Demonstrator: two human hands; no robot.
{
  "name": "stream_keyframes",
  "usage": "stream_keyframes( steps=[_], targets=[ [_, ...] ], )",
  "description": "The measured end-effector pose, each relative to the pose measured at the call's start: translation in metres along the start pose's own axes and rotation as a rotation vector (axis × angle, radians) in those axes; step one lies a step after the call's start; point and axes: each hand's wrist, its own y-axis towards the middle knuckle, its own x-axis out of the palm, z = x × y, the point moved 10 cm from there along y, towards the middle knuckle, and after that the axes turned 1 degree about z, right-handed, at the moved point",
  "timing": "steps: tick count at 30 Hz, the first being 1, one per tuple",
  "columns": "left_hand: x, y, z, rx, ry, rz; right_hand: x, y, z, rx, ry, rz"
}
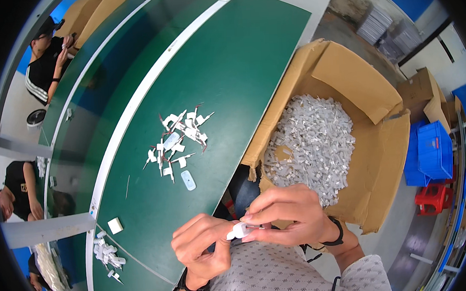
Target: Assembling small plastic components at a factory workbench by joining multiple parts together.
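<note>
Close to my body, both hands meet at a small white plastic part (241, 230) with thin metal or wire ends at its right side. My left hand (202, 243) pinches it from the left. From the other side, the thumb and fingers of my right hand (290, 212) close on its thin end. On the green table lies a loose pile of white plastic parts (181, 132) with dark reddish wires. A pale blue-white oval piece (188, 180) is beside that pile. To my right, an open cardboard box (383, 163) holds a heap of small whitish plastic parts (313, 140).
A white block (115, 225) and a cluster of whitish parts (106, 254) lie on the green table (227, 55) at left. A white rail (129, 109) runs along it. Other people work across the line. Blue crates (431, 152) and a red stool (431, 200) stand right.
</note>
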Motion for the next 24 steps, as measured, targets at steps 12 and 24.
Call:
stream_keyframes(
  steps=[12,24],
  targets=[
    [-0.246,-0.158,-0.047,-0.626,0.285,0.851,-0.102,-0.052,0.058,0.348,-0.215,0.230],
    [-0.437,-0.381,-0.112,-1.104,1.030,0.505,-0.115,-0.037,0.069,0.517,-0.512,0.159]
  ],
)
